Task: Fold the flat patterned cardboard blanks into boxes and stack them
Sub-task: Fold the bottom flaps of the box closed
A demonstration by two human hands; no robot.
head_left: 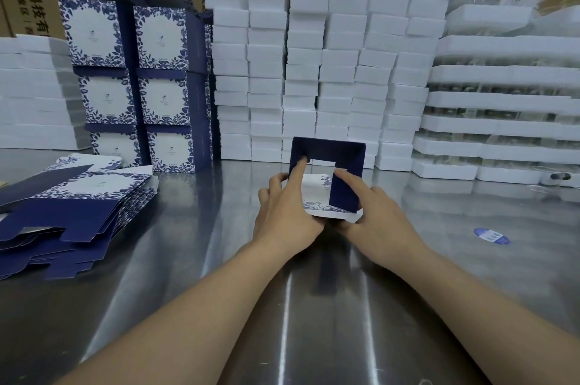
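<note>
A half-formed blue and white patterned box (342, 152) stands open in the middle of the steel table, its navy flaps up. My left hand (285, 212) grips its left side, the index finger reaching into the opening. My right hand (373, 215) holds the right side, its index finger pressing a navy flap (343, 193). A pile of flat patterned blanks (72, 215) lies at the left. Folded boxes (138, 83) stand stacked in two columns, three high, at the back left.
White foam blocks (317, 67) are piled in tall columns behind the box, with more at the far left (34, 92) and long foam trays (499, 105) at the right. A blue oval sticker (491, 236) lies on the steel table (219, 259). Brown cartons line the back wall.
</note>
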